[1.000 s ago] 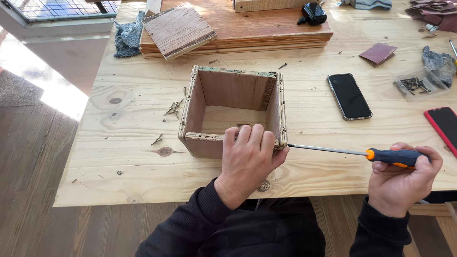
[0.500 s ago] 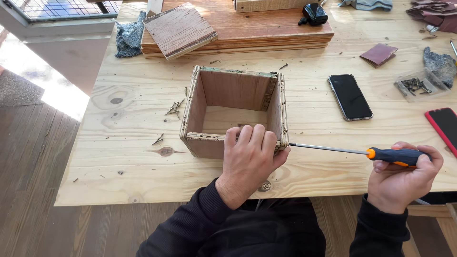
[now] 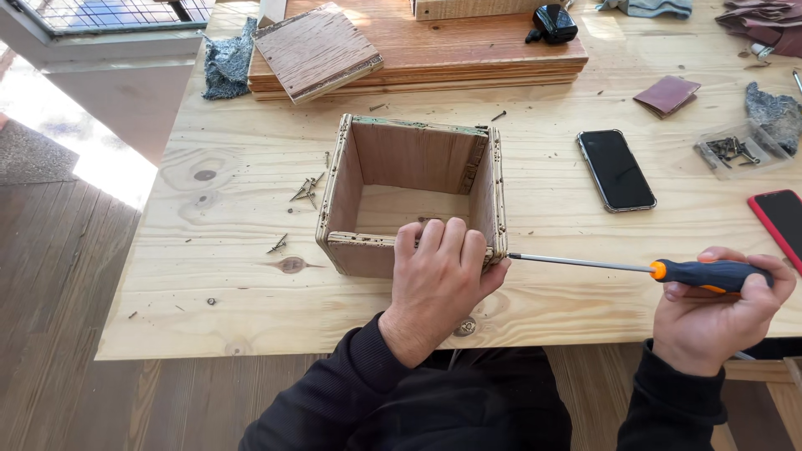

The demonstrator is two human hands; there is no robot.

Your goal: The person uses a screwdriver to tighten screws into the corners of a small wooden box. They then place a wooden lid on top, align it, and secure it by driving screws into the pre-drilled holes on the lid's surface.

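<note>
**Screwdriver laid level against the box's near right corner**

Where the worktop (image 3: 251, 276) of pale knotted pine fills most of the view, an open wooden box (image 3: 415, 159) stands near the middle of its near edge, mouth upward, four thin walls around a bare floor. Behind it, along the far edge, lies a stack of boards (image 3: 468, 50) with a loose panel (image 3: 317, 52) tilted on its left end and a grey rag (image 3: 227, 58) just beside that. Toward the right edge lie a black phone (image 3: 616, 169), a red phone (image 3: 785, 221) partly cut off, a clear tray of screws (image 3: 739, 150), and a dark sandpaper scrap (image 3: 667, 93).

The left hand (image 3: 439, 280) is clamped over the box's near wall, fingers curled over the rim and thumb toward the near right corner, bracing it. The right hand (image 3: 718, 305), well out to the right near the worktop's near edge, is closed around the black-and-orange handle of a screwdriver (image 3: 635, 267). Its long axis runs nearly level, left to right, roughly parallel to the near edge, with the tip meeting the outside of the right wall at that near corner, just beside the left thumb. So the box lies left of the right hand, and the left hand is by far the nearer.

Loose screws (image 3: 306, 189) lie scattered left of the box.
</note>
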